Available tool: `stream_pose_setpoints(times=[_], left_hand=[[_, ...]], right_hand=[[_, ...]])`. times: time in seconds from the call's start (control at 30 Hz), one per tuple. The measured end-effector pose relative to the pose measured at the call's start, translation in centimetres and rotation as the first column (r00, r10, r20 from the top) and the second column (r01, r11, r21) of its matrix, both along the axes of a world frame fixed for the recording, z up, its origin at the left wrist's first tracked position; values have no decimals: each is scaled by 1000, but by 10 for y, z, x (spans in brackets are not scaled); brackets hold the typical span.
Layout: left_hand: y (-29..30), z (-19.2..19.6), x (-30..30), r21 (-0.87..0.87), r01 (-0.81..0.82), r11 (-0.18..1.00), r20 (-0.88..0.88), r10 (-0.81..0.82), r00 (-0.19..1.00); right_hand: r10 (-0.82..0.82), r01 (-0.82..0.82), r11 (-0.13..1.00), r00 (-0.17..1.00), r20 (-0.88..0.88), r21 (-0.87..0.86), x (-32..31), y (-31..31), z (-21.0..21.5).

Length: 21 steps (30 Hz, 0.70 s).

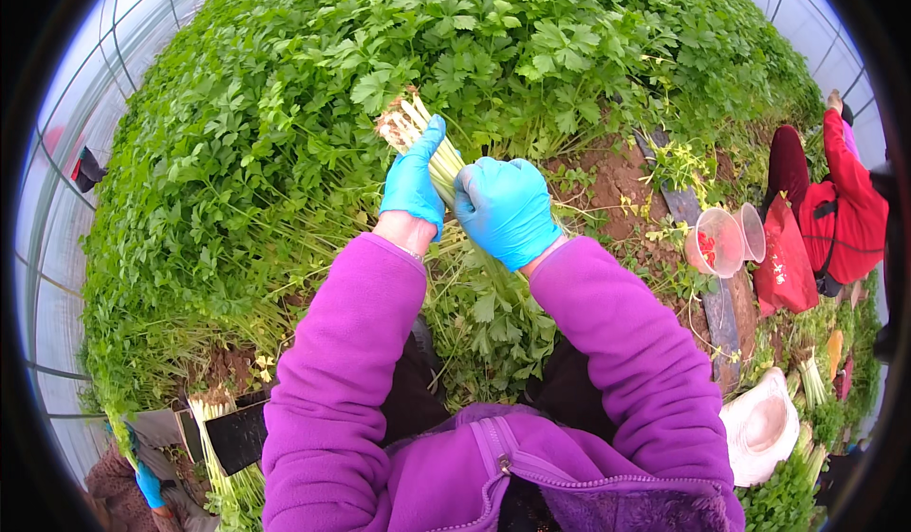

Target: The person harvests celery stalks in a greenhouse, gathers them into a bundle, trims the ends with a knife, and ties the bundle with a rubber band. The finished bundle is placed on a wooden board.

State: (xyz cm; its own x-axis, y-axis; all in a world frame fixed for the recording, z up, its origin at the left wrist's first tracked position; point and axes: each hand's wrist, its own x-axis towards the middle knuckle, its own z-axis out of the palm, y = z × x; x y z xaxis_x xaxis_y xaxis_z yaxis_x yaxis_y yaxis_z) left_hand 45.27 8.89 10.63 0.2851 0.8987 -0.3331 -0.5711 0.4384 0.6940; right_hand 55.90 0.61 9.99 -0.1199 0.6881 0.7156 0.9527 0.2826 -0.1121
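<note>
A bunch of celery (442, 166) slants in front of me, its pale stalks and brown root ends pointing up and left. My left hand (415, 186), in a blue glove, wraps round the stalks just below the roots, with the thumb along them. Lower on the same bunch, my right hand (510, 211), also gloved in blue, is closed against the stalks; its fingertips are partly hidden. The bunch's leafy end (493, 304) hangs down between my forearms toward my legs.
Dense standing celery (285, 105) fills the space ahead and left. At right are bare soil (612, 186), clear plastic tubs (718, 242), a red bag (786, 261), a pale hat (762, 428) and a person in red (845, 219). Another person's gloved hand (149, 485) is at lower left, near cut celery (228, 475).
</note>
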Motion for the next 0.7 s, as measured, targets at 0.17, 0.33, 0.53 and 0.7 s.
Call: stream_pose_setpoints(times=[0.17, 0.33, 0.53, 0.7], left_hand=[[-1, 2, -2, 21, 64, 998, 72, -65, 995], [-3, 0, -3, 16, 252, 968, 30, -252, 967], [-15, 3, -4, 82, 490, 868, -43, -488, 872], [-24, 7, -4, 130, 583, 802, -221, -550, 805]], right_hand=[[-116, -205, 911, 706, -699, -358, 10, 1, 12], [-293, -575, 778, 21, -956, -252, 36, 5, 27], [-225, -537, 844, -340, -913, -8, 52, 10, 18], [-35, -312, 936, -546, -837, 165, 97, 18, 3]])
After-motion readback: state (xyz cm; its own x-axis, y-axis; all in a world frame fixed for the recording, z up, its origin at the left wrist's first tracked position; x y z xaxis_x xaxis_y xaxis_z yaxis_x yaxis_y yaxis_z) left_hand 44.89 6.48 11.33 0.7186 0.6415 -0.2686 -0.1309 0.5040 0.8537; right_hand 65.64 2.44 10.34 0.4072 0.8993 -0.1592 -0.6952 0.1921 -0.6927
